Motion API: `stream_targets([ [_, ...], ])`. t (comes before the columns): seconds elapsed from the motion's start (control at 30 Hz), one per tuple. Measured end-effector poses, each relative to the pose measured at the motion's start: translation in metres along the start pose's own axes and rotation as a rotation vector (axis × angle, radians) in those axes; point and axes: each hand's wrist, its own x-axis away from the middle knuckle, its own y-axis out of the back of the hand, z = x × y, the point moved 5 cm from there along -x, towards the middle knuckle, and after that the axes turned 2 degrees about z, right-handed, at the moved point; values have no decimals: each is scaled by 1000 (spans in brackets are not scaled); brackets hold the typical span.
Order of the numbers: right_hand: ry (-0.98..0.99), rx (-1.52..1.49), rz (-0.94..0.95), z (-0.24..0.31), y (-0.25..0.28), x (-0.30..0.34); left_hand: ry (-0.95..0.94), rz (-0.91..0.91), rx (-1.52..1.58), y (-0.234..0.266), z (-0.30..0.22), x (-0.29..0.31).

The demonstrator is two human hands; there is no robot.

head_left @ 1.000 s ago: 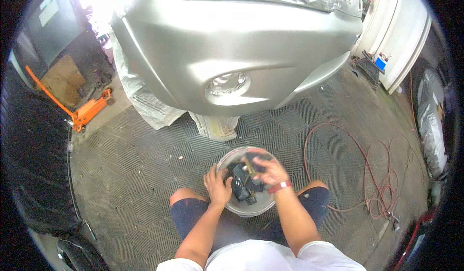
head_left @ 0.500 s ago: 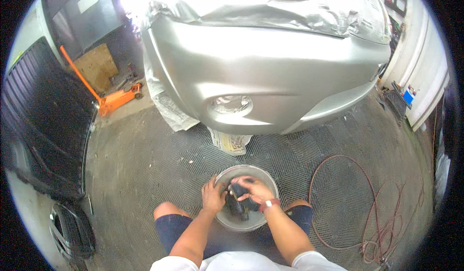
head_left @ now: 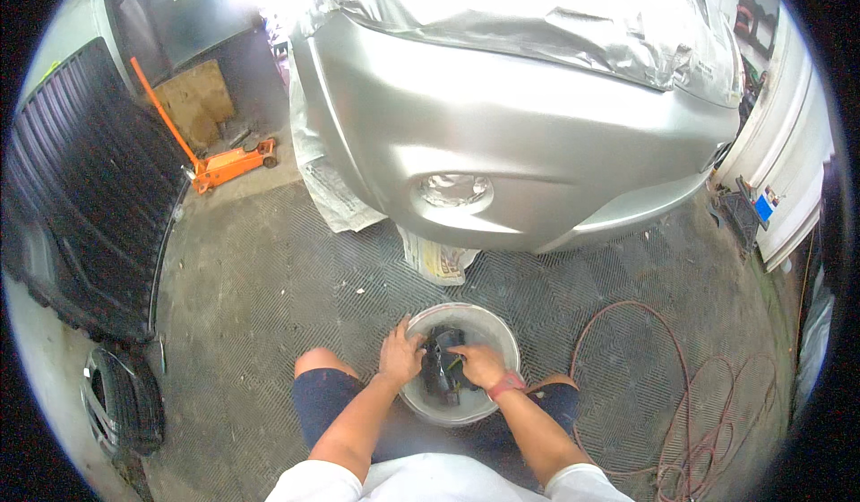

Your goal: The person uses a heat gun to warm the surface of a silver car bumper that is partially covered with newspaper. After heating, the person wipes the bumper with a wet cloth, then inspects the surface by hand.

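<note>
A round pale grey bucket stands between my knees. A black, partly glossy piece of some kind lies in it, tilted lengthwise, its exact nature unclear. My left hand rests at the bucket's left rim, fingers apart, its fingertips close to the black piece's left edge. From the right, my right hand reaches over the bucket with its index finger stretched onto the black piece. Its other fingers are curled, and whatever they close on is hidden. A thin yellowish strip shows beneath that hand.
Ahead stands a silver car bumper under masking sheets, with newspaper below it. An orange floor jack and a black ribbed panel are at left, above a tyre. A reddish hose coils on the floor at right.
My right hand has turned from a raised, spread-fingered hold on a dark thing to curled fingers with the index stretched out. More of the black piece shows. The view has shifted slightly.
</note>
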Motion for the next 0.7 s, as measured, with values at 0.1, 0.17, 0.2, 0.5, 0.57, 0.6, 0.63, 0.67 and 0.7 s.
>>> stream_targets([
  [0.1, 76, -410, -243, -3, 27, 13, -89, -84, -31, -2, 0, -6],
  [0.17, 251, -220, -470, 44, 97, 25, -93, -90, 5, -8, 13, -11],
  [0.2, 331, -71, -580, 74, 135, 35, -98, -97, 26, -10, 16, -15],
  [0.5, 881, 1006, -831, 264, 323, -14, -146, -63, 28, 2, 13, -32],
  [0.57, 883, 1171, -776, 267, 334, -31, -164, -79, 50, 3, 10, -33],
  [0.6, 874, 1239, -735, 263, 337, -38, -159, -91, 56, 6, 16, -31],
  [0.63, 864, 1310, -694, 256, 340, -42, -146, -94, 55, 8, 21, -30],
  [0.67, 851, 1326, -674, 244, 346, -38, -129, -98, 52, 10, 28, -28],
  [0.7, 834, 1350, -645, 224, 356, -27, -116, -100, 59, 9, 31, -27],
])
